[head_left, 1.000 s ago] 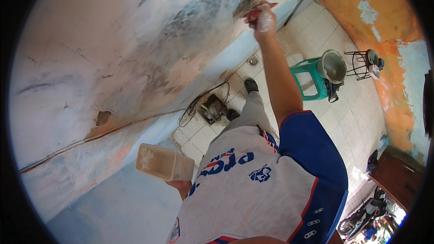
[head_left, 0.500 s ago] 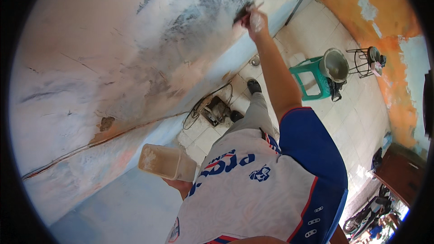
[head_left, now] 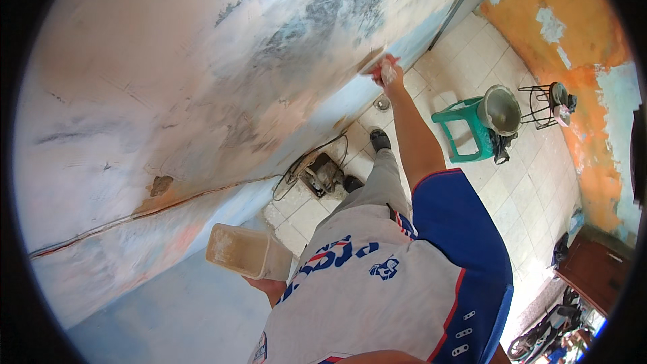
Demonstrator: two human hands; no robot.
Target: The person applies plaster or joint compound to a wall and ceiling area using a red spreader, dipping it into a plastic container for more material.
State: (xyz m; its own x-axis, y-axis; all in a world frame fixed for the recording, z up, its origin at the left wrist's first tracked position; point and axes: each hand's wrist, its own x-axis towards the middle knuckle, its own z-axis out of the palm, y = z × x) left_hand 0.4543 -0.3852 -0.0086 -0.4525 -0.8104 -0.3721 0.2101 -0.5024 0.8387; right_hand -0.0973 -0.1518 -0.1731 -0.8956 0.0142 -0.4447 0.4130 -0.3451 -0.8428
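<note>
My left hand [head_left: 269, 285] is closed on a beige, open plastic tub [head_left: 232, 251] at its underside; pale residue coats the inside. Most of the fingers are hidden below the tub. At the end of my outstretched right arm, my right hand [head_left: 389, 72] grips a flat scraper [head_left: 370, 61], its wide brownish blade lying against the lower part of the wall [head_left: 269, 74]. The hand is smudged with white. Grey, peach and white patches are smeared over the wall around the blade.
A green plastic stool [head_left: 465, 121] with a grey bucket [head_left: 500, 110] stands right on the tiled floor [head_left: 532, 189]. Beyond it is a black wire stand [head_left: 536, 104]. Near my feet, a dark box [head_left: 322, 174] and a cable loop [head_left: 291, 174] lie by the wall.
My right hand and the scraper have moved down the wall and slightly right, toward the floor. The tub in my left hand stays almost where it was.
</note>
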